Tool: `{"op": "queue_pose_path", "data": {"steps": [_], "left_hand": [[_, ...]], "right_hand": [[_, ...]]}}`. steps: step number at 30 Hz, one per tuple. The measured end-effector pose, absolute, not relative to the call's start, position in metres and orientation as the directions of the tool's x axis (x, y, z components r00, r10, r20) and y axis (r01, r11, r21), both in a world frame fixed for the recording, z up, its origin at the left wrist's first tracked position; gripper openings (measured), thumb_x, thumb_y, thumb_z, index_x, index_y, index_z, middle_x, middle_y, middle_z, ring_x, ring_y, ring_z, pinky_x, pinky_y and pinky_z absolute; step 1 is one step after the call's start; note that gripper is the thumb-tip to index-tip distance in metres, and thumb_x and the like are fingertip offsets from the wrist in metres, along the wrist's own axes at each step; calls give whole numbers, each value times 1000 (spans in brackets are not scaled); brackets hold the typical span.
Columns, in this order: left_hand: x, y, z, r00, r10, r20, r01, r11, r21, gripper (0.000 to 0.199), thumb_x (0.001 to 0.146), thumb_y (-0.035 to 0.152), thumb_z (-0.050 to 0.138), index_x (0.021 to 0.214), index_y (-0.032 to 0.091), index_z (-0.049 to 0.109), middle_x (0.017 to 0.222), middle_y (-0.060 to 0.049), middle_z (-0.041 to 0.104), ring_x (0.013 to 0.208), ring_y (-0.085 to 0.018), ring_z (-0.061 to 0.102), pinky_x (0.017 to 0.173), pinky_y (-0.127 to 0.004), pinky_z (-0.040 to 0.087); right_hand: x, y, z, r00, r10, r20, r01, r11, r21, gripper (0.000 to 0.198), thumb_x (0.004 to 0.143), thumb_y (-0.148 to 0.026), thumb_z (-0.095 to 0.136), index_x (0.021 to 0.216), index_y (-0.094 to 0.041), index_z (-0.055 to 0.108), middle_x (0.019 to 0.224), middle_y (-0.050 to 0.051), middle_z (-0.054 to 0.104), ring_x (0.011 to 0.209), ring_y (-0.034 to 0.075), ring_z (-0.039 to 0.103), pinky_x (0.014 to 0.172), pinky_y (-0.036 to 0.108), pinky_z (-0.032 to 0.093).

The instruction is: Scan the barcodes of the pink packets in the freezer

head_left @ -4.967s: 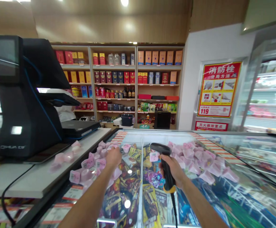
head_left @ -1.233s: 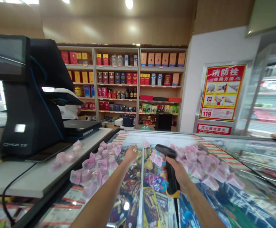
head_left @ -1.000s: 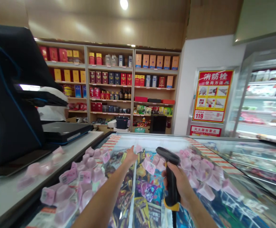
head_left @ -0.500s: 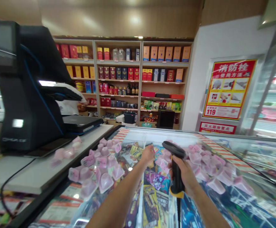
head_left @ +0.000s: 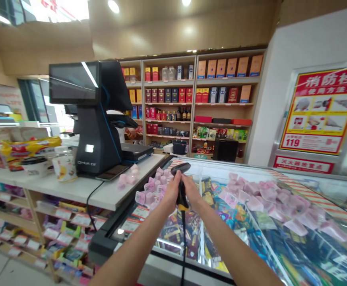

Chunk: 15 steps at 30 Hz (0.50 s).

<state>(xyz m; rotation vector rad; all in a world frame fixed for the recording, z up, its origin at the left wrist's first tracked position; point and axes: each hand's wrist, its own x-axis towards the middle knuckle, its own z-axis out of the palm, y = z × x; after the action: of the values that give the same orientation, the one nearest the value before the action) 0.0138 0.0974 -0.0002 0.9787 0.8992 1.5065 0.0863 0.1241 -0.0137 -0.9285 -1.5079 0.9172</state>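
A black-and-yellow handheld barcode scanner is upright between my two hands, its head at the top and its cable hanging down. My left hand is closed against the handle from the left. From the right, my right hand also grips the handle; some fingers of both hands are hidden. Below them is the glass top of a freezer chest. Small pink translucent cups, some with barcode labels, lie on the glass left of my hands. A larger spread of pink cups lies to the right.
A black checkout terminal stands on the white counter at left, near a few pink cups, a paper cup and yellow packets. Packaged goods show inside the freezer. Shelves of boxes line the back.
My right hand has carried the scanner leftward. My left hand has moved from the glass onto the scanner handle. The view has swung left, showing more of the counter.
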Motion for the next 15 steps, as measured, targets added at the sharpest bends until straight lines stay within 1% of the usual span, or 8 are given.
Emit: {"op": "queue_pose_path", "data": {"steps": [2,5,7,8,10,12,14,15], "left_hand": [[-16,91,6,-174,979,102,-357,-160,920,36,68,47,51,82,15,55,65,-2,62,48,-9,53,45,-19,41],[-55,75,14,-253,963,97,-344,-183,921,25,66,38,57,78,15,53,57,1,59,41,-6,49,40,-16,38],[-74,62,17,-242,967,84,-338,-166,927,22,66,34,59,76,15,53,56,1,58,42,-6,50,39,-17,39],[-81,56,16,-225,971,75,-335,-149,930,21,66,33,59,75,14,54,57,1,58,42,-7,51,39,-17,40],[-90,46,11,-178,983,47,-343,-107,933,20,67,31,59,77,15,55,58,1,59,45,-8,53,41,-18,42],[-93,39,4,-125,992,17,-359,-61,931,19,67,30,59,79,15,55,60,0,59,50,-9,56,46,-19,45],[-90,37,-2,-84,996,-5,-368,-26,929,18,67,28,60,78,15,55,61,-1,59,51,-9,55,47,-19,45],[-86,38,-5,-67,998,-15,-372,-11,928,17,67,27,60,77,14,56,60,-1,59,50,-8,54,47,-18,44]], "right_hand": [[80,128,-23,-144,904,402,232,425,-875,38,73,-43,39,93,-16,58,91,6,62,84,18,54,76,30,38],[78,140,-47,-88,890,448,591,408,-696,36,64,-33,54,96,-16,59,99,10,59,94,22,50,82,33,34],[77,148,-65,-140,886,443,699,405,-589,32,63,-29,55,91,-17,60,96,10,60,94,23,50,82,34,34],[78,151,-73,-170,885,433,706,416,-573,28,63,-28,54,88,-18,61,93,9,62,91,22,52,81,34,34],[82,158,-82,-167,891,422,643,423,-638,24,63,-26,54,84,-18,61,85,7,63,84,21,55,78,32,36],[95,166,-83,-45,922,385,457,361,-813,23,61,-26,56,81,-18,60,77,5,63,74,19,56,70,31,40],[118,176,-76,89,959,267,100,258,-961,19,59,-28,57,75,-17,58,66,2,62,62,16,56,60,28,42],[132,181,-72,117,972,205,-111,217,-970,16,59,-29,57,70,-17,57,62,1,60,58,15,55,57,27,42]]}}
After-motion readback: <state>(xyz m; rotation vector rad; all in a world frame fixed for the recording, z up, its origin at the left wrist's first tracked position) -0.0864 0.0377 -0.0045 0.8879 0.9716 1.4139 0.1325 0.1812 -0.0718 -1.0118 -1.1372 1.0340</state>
